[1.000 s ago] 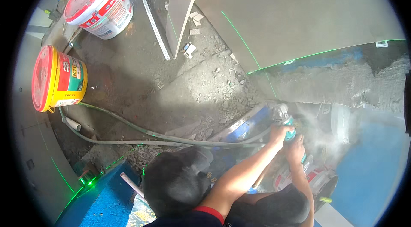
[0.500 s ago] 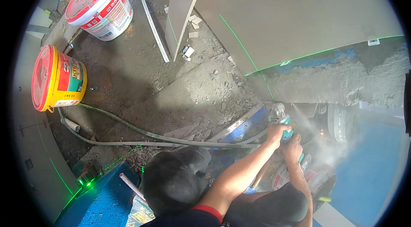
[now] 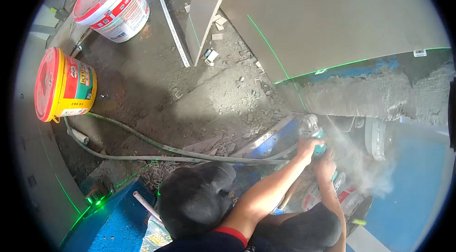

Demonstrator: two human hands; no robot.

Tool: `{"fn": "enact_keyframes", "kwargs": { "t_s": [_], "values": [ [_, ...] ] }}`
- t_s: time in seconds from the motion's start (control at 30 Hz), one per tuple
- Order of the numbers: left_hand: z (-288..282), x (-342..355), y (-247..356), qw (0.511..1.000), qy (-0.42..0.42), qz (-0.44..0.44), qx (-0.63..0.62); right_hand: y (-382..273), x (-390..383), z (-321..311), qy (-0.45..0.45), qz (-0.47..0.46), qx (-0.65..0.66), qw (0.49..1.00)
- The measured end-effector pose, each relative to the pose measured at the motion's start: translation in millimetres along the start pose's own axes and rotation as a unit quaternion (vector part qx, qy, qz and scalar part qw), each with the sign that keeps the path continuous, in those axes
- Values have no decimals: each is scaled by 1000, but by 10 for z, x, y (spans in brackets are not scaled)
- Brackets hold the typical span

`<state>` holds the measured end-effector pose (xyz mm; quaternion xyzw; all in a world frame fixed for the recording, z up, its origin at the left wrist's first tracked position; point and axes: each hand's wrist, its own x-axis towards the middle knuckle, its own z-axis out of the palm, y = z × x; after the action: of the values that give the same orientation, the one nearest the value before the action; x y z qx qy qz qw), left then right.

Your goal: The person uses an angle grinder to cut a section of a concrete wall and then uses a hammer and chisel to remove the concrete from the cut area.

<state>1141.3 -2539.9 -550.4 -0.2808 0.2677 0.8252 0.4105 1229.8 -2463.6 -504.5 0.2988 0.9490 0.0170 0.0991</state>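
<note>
Both my hands grip a teal angle grinder [image 3: 317,142] with a metal head, low at the right of centre. My left hand [image 3: 308,149] wraps round its front part, just behind the head. Closed on the rear of its body is my right hand [image 3: 325,167], nearer to me. Pale dust [image 3: 363,169] streams from the grinder's head down to the right. What the disc touches is hidden by the tool and the dust. Just beyond the head is a grey wall panel [image 3: 342,14] with a rough mortar strip [image 3: 361,95] under it.
A yellow bucket [image 3: 78,85] and a white-and-red bucket [image 3: 123,14] stand at left. A hose [image 3: 156,147] crosses the rubble-strewn floor. A long metal straightedge [image 3: 171,19] lies at the back. A green laser level [image 3: 95,199] glows at lower left. Behind the dust are more buckets [image 3: 349,197].
The view has shifted slightly. My hands hold the grinder in nearly the same place. The dust plume has spread, and the small orange glow in it is gone.
</note>
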Motion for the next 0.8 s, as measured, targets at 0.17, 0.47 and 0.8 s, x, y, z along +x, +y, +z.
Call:
{"fn": "enact_keyframes", "kwargs": {
  "t_s": [0.17, 0.47, 0.8],
  "values": [
    [-30, 6, -17, 1000, 0, -7, 26, -125, -20, -71, -2, 6, -6, 1000],
    [-6, 9, -27, 999, -1, 27, -36, -169, -4, -61, 26, -10, -14, 1000],
    [-5, 4, -31, 999, -11, 33, -20, -116, -5, -52, 19, -10, -33, 999]
  ]
}}
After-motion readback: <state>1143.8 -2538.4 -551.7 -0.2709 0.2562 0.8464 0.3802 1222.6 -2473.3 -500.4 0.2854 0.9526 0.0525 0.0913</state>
